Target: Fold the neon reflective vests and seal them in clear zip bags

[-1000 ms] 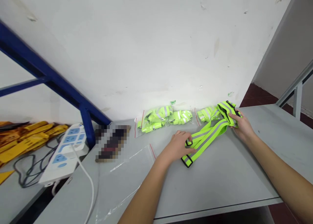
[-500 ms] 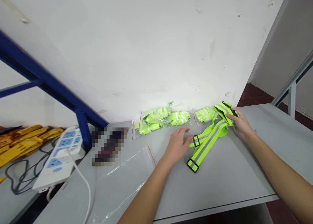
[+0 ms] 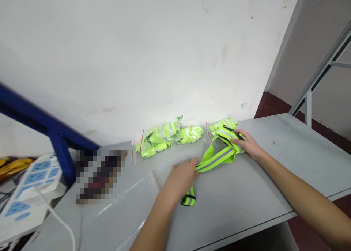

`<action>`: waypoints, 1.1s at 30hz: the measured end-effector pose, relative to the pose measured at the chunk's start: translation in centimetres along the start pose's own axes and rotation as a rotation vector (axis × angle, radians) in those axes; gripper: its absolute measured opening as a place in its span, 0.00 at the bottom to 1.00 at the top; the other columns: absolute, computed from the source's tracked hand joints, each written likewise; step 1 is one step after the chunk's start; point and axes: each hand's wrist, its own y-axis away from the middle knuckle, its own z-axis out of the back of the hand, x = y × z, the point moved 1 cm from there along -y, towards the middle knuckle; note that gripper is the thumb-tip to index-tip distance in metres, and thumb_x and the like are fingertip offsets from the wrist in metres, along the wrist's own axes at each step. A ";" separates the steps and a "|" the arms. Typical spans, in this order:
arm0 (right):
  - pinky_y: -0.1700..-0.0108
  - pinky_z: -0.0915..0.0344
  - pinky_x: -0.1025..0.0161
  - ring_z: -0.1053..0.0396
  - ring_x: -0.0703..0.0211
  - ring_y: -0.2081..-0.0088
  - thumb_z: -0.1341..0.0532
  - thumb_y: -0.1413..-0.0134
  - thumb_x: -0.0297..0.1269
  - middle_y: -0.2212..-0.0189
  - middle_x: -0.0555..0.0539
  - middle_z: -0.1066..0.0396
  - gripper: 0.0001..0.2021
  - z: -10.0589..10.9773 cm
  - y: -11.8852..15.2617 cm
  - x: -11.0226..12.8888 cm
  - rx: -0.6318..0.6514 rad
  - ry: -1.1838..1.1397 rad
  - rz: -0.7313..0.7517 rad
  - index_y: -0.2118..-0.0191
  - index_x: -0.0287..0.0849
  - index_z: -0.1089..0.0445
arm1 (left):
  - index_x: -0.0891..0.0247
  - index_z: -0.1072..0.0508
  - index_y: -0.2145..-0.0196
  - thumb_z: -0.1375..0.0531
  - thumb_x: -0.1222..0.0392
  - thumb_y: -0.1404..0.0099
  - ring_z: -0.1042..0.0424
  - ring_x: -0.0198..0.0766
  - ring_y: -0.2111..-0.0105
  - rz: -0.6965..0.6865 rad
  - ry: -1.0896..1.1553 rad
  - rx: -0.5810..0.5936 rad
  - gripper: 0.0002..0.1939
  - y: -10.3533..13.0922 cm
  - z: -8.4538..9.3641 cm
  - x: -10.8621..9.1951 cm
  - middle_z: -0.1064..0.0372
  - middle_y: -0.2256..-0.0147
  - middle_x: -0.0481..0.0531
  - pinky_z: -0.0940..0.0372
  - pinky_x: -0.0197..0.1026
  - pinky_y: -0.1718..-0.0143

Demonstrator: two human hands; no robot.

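A fluorescent yellow-green reflective strap (image 3: 216,159) with a grey stripe and black buckles stretches between my two hands above the grey table. My right hand (image 3: 248,144) grips its folded end, where a black clip shows by the fingers. Around the strap's other part my left hand (image 3: 182,176) is closed, its fingertips partly hidden. One buckled end (image 3: 188,200) hangs out below that hand. Beside my left wrist lies a clear zip bag (image 3: 131,203) with a red seal line, lying flat.
Several clear bags of rolled yellow-green straps (image 3: 161,136) lie along the wall. A pixelated patch (image 3: 101,178) covers something at the left. Further left are a blue metal frame (image 3: 61,141), a white power strip (image 3: 33,192) with a white cable, and yellow items (image 3: 16,167).
My left hand has moved onto the strap's buckled part and closed on it, drawing it to the left. My right hand keeps hold of the folded end. The view has shifted to the right.
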 end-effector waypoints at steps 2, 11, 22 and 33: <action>0.50 0.40 0.55 0.34 0.48 0.52 0.33 0.58 0.47 0.53 0.48 0.31 0.22 -0.6 0.2 -0.1 0.020 0.048 0.007 0.55 0.45 0.32 | 0.58 0.30 0.62 0.49 0.54 0.36 0.29 0.47 0.59 -0.035 0.063 0.081 0.11 0.2 0.9 1.4 0.27 0.62 0.53 0.42 0.49 0.54; 0.49 0.40 0.53 0.35 0.48 0.52 0.37 0.53 0.46 0.54 0.47 0.31 0.20 -1.6 0.5 0.1 0.150 0.295 0.117 0.54 0.44 0.34 | 0.60 0.26 0.65 0.45 0.31 0.50 0.29 0.55 0.62 0.118 0.042 0.061 0.30 1.0 2.2 3.9 0.26 0.66 0.56 0.42 0.53 0.56; 0.42 0.43 0.51 0.39 0.46 0.45 0.35 0.53 0.52 0.48 0.47 0.34 0.24 -1.1 1.1 0.3 0.274 0.202 0.106 0.52 0.46 0.34 | 0.58 0.73 0.33 0.50 0.38 0.34 0.63 0.48 0.33 -0.188 0.690 -0.411 0.45 -1.4 -1.3 -3.9 0.71 0.31 0.57 0.55 0.52 0.36; 0.57 0.31 0.58 0.27 0.54 0.59 0.30 0.57 0.43 0.57 0.51 0.27 0.29 -1.9 2.9 0.9 0.386 -0.440 -0.282 0.48 0.53 0.37 | 0.60 0.36 0.45 0.52 0.42 0.32 0.31 0.42 0.56 -0.181 1.280 -0.363 0.25 -2.4 -1.6 -3.9 0.29 0.55 0.54 0.36 0.41 0.56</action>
